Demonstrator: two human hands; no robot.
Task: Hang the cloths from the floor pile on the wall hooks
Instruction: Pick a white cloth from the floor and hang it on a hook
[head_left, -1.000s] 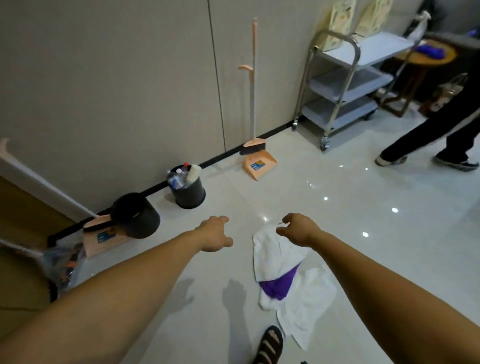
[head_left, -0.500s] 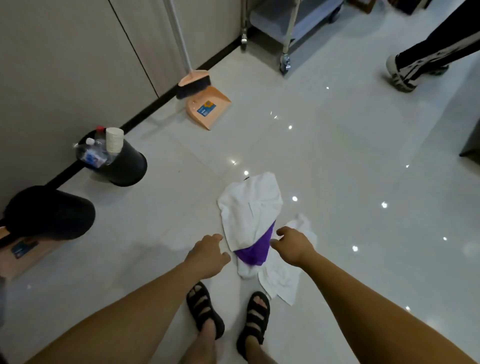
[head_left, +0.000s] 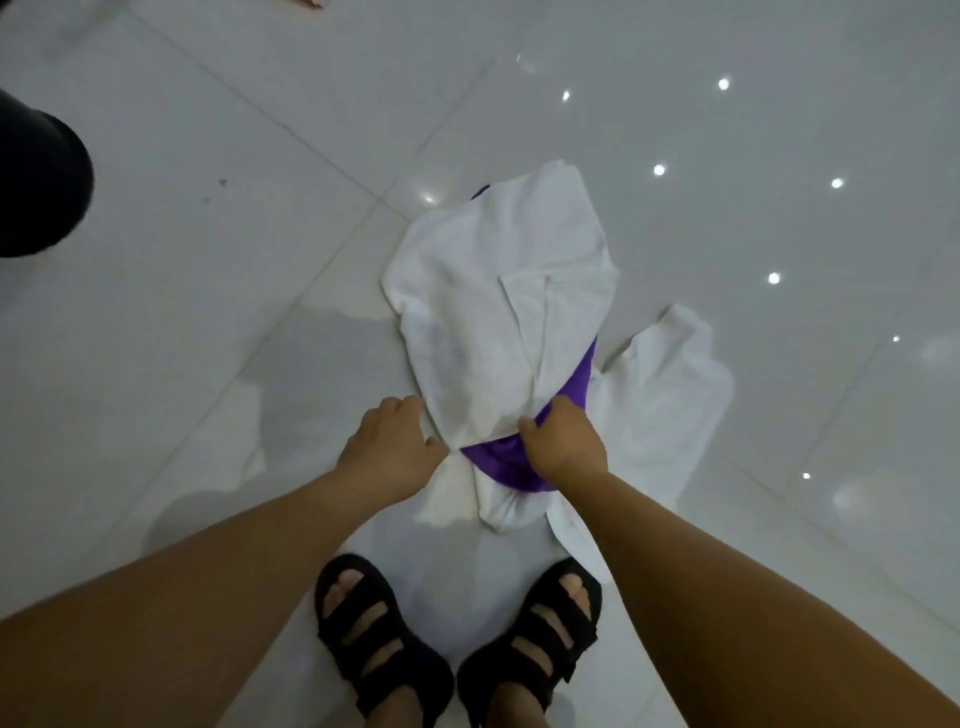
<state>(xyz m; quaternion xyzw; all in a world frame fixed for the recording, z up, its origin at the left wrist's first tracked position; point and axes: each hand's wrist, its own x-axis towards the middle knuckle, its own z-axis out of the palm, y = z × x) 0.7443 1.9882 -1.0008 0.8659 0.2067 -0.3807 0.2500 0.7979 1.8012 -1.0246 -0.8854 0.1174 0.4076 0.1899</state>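
The top white cloth (head_left: 493, 291) lies crumpled on the tiled floor (head_left: 208, 338), over a purple cloth (head_left: 498, 465) and a second white cloth (head_left: 670, 400). Its folds gather toward the right hand (head_left: 569, 447), whose fingers pinch its near edge, likely to lift it. The left hand (head_left: 387, 447) curls its fingers at the near corner, and it is unclear whether they grip.

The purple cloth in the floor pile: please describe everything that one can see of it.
The purple cloth is smooth, slightly shiny fabric, lying crumpled in the pile on the tiled floor. A white cloth covers most of it; only a patch under the right hand and a strip further right show. That hand rests on it with curled fingers; whether it grips cannot be told.
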